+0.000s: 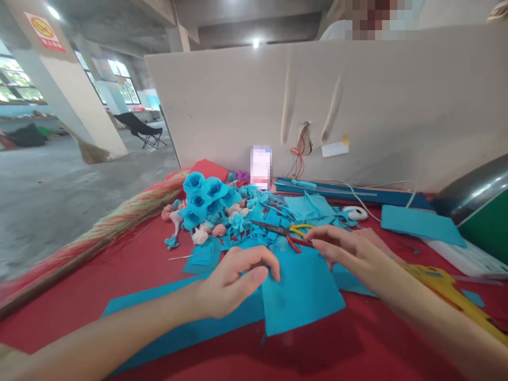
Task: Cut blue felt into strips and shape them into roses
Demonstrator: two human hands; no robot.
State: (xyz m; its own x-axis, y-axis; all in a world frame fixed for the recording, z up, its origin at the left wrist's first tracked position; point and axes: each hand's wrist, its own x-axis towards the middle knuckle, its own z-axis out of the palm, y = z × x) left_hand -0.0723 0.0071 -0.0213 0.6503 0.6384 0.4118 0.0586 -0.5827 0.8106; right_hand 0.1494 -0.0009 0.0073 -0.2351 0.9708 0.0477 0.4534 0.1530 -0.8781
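One sheet (304,299) (blue) under left hand (238,280); right hand (343,248) at scissors (282,230).

Person (369,21): cropped by the top edge, pixelated.
Phone (261,167): screen pixelated, unreadable.
Sign (44,33): lettering too small to read.
Red handles (294,244): ends partly hidden by the right hand (343,247), its grip unclear.
Blue strip (178,312): partly covered by the left hand (240,280) and forearm.
Yellow tool (440,288): partly behind the right forearm, cut off at right.
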